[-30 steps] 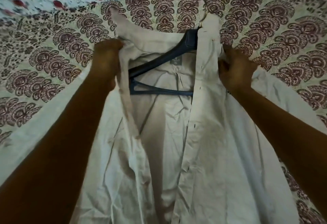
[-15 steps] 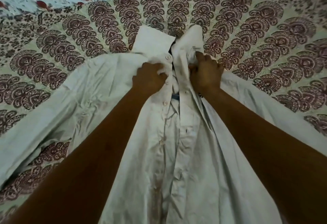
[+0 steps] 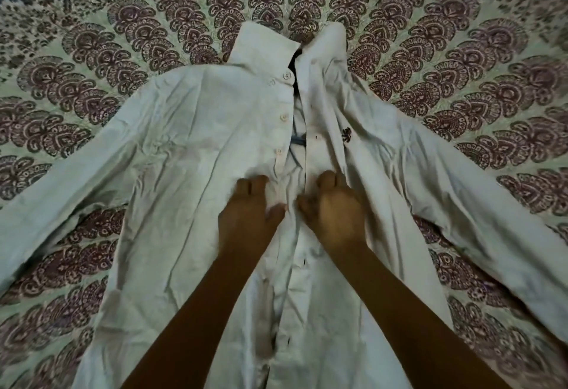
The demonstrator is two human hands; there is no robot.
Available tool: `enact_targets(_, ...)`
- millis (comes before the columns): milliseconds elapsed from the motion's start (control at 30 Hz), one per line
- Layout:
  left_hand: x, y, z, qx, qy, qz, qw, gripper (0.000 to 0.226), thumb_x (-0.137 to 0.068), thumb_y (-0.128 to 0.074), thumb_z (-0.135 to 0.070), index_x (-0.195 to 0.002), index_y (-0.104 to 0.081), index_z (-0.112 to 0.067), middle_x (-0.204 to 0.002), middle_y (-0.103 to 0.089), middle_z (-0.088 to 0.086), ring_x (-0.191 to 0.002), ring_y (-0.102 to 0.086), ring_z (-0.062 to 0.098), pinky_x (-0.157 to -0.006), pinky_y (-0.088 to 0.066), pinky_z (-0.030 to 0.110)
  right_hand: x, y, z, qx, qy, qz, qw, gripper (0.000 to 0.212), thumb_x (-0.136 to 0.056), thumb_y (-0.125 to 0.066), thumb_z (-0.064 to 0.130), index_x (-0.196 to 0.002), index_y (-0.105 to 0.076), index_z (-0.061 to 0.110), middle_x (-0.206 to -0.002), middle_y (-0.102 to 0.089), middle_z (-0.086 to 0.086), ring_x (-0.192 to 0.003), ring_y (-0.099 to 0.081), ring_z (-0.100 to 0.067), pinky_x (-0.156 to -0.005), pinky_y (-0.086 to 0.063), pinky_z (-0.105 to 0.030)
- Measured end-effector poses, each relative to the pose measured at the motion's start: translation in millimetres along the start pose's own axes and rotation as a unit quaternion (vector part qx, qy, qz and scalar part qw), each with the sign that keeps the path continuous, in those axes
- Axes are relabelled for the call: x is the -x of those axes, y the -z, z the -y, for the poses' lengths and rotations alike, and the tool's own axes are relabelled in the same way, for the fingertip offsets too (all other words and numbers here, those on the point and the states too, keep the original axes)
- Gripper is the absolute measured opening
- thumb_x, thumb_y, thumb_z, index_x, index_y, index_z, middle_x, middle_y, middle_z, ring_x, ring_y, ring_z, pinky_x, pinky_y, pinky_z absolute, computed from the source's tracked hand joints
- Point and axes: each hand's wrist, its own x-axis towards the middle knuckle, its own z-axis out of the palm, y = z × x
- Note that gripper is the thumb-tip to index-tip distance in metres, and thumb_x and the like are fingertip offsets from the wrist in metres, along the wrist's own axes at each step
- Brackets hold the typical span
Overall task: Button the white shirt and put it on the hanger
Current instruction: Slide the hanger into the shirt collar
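Most of the hanger [image 3: 297, 141] lies hidden inside the white shirt [image 3: 196, 149]; only dark slivers show in the gap between the front edges. The shirt's hem and both sleeve ends run off the picture's edges. Both hands are motion-blurred, so whether the left hand [image 3: 249, 213] or right hand [image 3: 333, 210] pinches cloth cannot be told.
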Motion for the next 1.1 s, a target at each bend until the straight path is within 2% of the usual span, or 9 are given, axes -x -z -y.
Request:
enact_targets(100, -15.4, 7.2, -11.0, -0.018, 0.011, 0.004, 1.000, 0.035, -0.087, -0.055, -0.028, -0.117, -0.051, -0.011, -0.112, -0.058, 0.012, -0.096, -0.060, 0.028, -0.075, -0.046, 0.034, -14.7, 13.7, 14.7, -0.018, -0.032, 0.031, 0.999, 0.021, -0.090, -0.052, 0.022, -0.101, -0.053, 0.004, -0.100, -0.064, -0.014, -0.092, -0.062, -0.031, -0.066, -0.041, -0.031)
enact_targets(233, -25.2, 27.6, -15.3, 0.128, 0.055, -0.023, 0.990, 0.018, -0.080, -0.061, -0.016, -0.095, -0.068, -0.009, -0.084, -0.070, 0.013, -0.083, -0.065, 0.028, -0.073, -0.049, 0.032, -7.2, 16.8, 34.6, -0.086, -0.015, 0.044, 0.995, 0.017, -0.085, -0.055, 0.018, -0.092, -0.059, 0.003, -0.094, -0.065, -0.015, -0.089, -0.061, -0.031, -0.063, -0.033, -0.028)
enact_targets(433, -7.0, 31.0, -3.2, 0.167, 0.056, -0.046, 0.983, 0.024, -0.085, -0.059, -0.014, -0.106, -0.069, -0.011, -0.096, -0.072, 0.011, -0.088, -0.066, 0.026, -0.075, -0.043, 0.023, 11.3, 13.3, 21.5, 0.017, -0.087, 0.060, 0.994, 0.035, -0.089, -0.055, 0.029, -0.113, -0.050, 0.004, -0.116, -0.055, -0.013, -0.102, -0.059, -0.030, -0.070, -0.042, -0.030)
enact_targets(533, -5.5, 31.2, -5.6, 0.196, 0.053, -0.079, 0.976, 0.021, -0.083, -0.060, -0.010, -0.102, -0.069, -0.009, -0.091, -0.071, 0.012, -0.083, -0.067, 0.025, -0.073, -0.043, 0.021, 8.6, 17.9, 22.8, -0.023, -0.035, 0.090, 0.995, 0.020, -0.091, -0.048, 0.020, -0.090, -0.060, 0.004, -0.102, -0.064, -0.015, -0.095, -0.060, -0.030, -0.070, -0.040, -0.029)
enact_targets(633, -7.1, 30.0, -9.9, 0.228, 0.054, -0.072, 0.970, 0.023, -0.085, -0.058, -0.009, -0.104, -0.069, -0.011, -0.095, -0.071, 0.010, -0.086, -0.066, 0.024, -0.077, -0.047, 0.023, 15.5, 26.6, 35.4, -0.167, 0.075, 0.144, 0.972, 0.030, -0.086, -0.049, 0.023, -0.058, -0.051, 0.013, -0.071, -0.062, -0.012, -0.071, -0.054, -0.027, -0.063, -0.034, -0.029)
enact_targets(733, -9.5, 21.1, -5.2, 0.177, 0.018, 0.038, 0.983, 0.028, -0.088, -0.054, -0.010, -0.112, -0.067, -0.015, -0.109, -0.070, 0.008, -0.102, -0.064, 0.023, -0.083, -0.040, 0.017, 29.7, 16.4, 36.3, -0.159, 0.125, 0.255, 0.946, 0.019, -0.092, -0.049, 0.019, -0.089, -0.065, 0.009, -0.095, -0.067, -0.013, -0.088, -0.060, -0.026, -0.078, -0.040, -0.027)
enact_targets(867, -6.5, 26.4, -5.9, 0.159, 0.036, -0.013, 0.987, 0.023, -0.091, -0.050, -0.016, -0.105, -0.069, -0.017, -0.104, -0.071, 0.007, -0.096, -0.065, 0.024, -0.080, -0.044, 0.024, 25.4, 32.8, -8.9, -0.238, 0.089, 0.034, 0.967, 0.018, -0.082, -0.057, 0.008, -0.098, -0.067, 0.007, -0.097, -0.068, -0.014, -0.088, -0.064, -0.031, -0.078, -0.051, -0.037)
enact_targets(967, -6.0, 23.7, -17.2, 0.148, 0.035, 0.005, 0.988, 0.024, -0.090, -0.055, -0.034, -0.109, -0.063, -0.022, -0.105, -0.069, 0.003, -0.099, -0.064, 0.024, -0.085, -0.048, 0.031, 12.6, 50.0, -72.8, 0.026, -0.032, -0.209, 0.977, 0.032, -0.081, -0.059, 0.015, -0.112, -0.057, 0.010, -0.111, -0.059, -0.019, -0.098, -0.057, -0.034, -0.080, -0.045, -0.038)
enact_targets(1100, -7.8, 6.9, -30.6, 0.069, 0.070, 0.078, 0.992, 0.049, -0.085, -0.062, -0.040, -0.125, -0.048, -0.016, -0.125, -0.057, 0.012, -0.115, -0.054, 0.033, -0.093, -0.043, 0.042, 9.4, 68.0, -149.9, 0.114, -0.207, -0.122, 0.964, 0.036, -0.084, -0.055, 0.019, -0.118, -0.053, 0.007, -0.113, -0.059, -0.022, -0.109, -0.050, -0.037, -0.095, -0.033, -0.043)
